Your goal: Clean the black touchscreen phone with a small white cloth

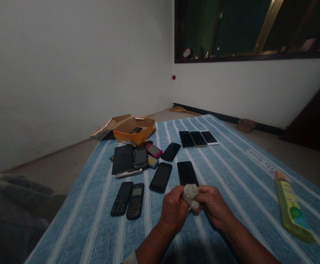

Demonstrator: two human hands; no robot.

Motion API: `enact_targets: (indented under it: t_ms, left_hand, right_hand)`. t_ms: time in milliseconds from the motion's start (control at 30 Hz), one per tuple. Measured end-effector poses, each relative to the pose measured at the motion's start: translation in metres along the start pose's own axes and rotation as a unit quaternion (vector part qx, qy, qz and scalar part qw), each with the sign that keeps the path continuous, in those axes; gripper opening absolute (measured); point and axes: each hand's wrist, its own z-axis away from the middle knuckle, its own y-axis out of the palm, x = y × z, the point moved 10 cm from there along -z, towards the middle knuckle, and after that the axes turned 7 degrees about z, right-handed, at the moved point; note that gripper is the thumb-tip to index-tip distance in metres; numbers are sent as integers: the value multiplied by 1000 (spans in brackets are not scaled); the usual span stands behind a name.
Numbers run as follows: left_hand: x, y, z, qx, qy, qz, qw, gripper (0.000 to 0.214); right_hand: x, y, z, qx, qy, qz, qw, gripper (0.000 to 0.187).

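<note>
My left hand [173,211] and my right hand [213,205] meet above a blue striped cloth [231,176], both closed round a small crumpled whitish cloth [190,193] held between them. Just beyond the hands lie two black smartphones [187,173], side by side. To the left of my hands lie two black keypad phones [128,200]. Farther back is a pile of several mixed phones [138,157], one with a pink case. Three smartphones [197,138] lie in a row at the far side.
An open orange cardboard box [134,131] with a phone in it sits at the cloth's far left corner. A green-yellow tube [290,209] lies at the right. A dark bundle [14,209] is at the left. White walls and a dark window [253,29] stand behind.
</note>
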Motion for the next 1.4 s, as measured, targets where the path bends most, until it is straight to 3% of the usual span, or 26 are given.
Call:
enact_targets:
  t_ms: [167,300,433,733,900,1000,1067,1167,1267,1400]
  left_hand:
    - [-2,18,-3,99,-62,118,986,22]
    - [4,31,0,180,-142,242,943,39]
    - [16,26,-1,175,-147,228,947,41]
    - [28,15,-6,76,-162,221,959,23]
    - [31,9,-7,30,-172,239,955,18]
    - [29,8,-7,26,-166,243,955,13]
    - [28,8,-7,24,-166,230,959,11]
    - [29,9,-6,31,-181,208,961,10]
    - [33,13,-3,44,-205,212,954,12]
    - [37,16,0,49,-233,246,940,15]
  right_hand:
    - [11,-15,-1,-62,-33,59,996,13]
    - [27,-20,0,-73,-107,167,977,9]
    - [41,-9,7,-43,-187,245,950,15]
    - [30,-7,2,-18,-140,185,973,8]
    - [13,-12,1,-39,-49,82,995,61]
    - [6,-1,3,9,-19,57,998,78]
    - [3,9,5,56,-12,52,997,73]
    - [4,16,7,89,-17,99,991,45]
    - [15,11,9,64,-47,198,977,24]
    - [36,10,15,26,-128,322,938,17]
